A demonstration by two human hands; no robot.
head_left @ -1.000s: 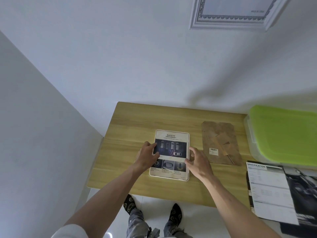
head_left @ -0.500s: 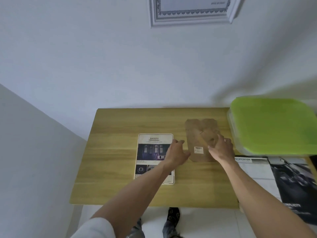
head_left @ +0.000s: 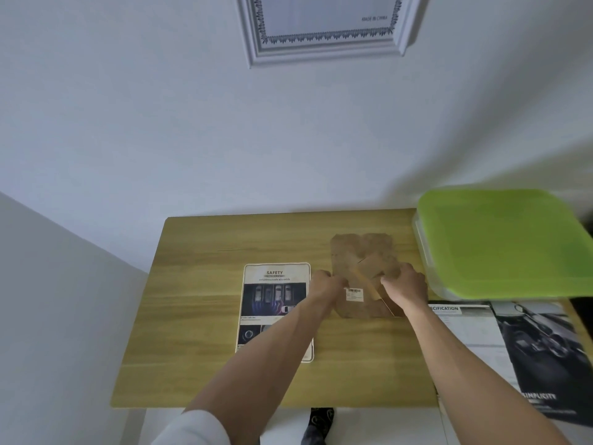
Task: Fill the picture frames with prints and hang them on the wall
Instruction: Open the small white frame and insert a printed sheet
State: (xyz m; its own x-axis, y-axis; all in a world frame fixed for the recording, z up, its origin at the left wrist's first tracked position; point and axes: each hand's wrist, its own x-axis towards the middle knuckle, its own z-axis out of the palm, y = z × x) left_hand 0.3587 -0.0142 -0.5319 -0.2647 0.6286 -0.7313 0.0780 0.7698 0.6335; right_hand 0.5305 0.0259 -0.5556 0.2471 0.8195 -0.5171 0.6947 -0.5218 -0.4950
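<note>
Two hands on the brown backing board [head_left: 359, 255], which lies flat on the surface [head_left: 199, 284] right of centre, nearer the far edge than the near one. Left hand [head_left: 324, 285] grips the board's left edge, fingers curled over it. Right hand [head_left: 406, 287] grips the right side, fingers curled down on the fold-out stand flap [head_left: 375, 268], which is part raised off the board. White barcode sticker [head_left: 354, 294] on the board shows between the two hands. Can't tell whether the board is lifted or flat on the wood.

Just left of the board: the "SAFETY" print [head_left: 272, 293], flat, white border, long side running far-to-near, around the middle of the surface. Left forearm crosses over its near right part. Can't tell if it sits in a frame or is loose.

Right edge of the surface: clear storage box with a green lid [head_left: 500, 242] at the far right corner, overhanging the side. Near side of that box: a car brochure [head_left: 475, 342] with a "SPECIFICATION" heading, partly off the right edge.

White ornate picture frame [head_left: 321, 46] hangs on the wall above, cut off at the top of the view, insert reads "MADE IN CHINA".

Patterned sock [head_left: 319, 422] visible on the floor below the near edge.
</note>
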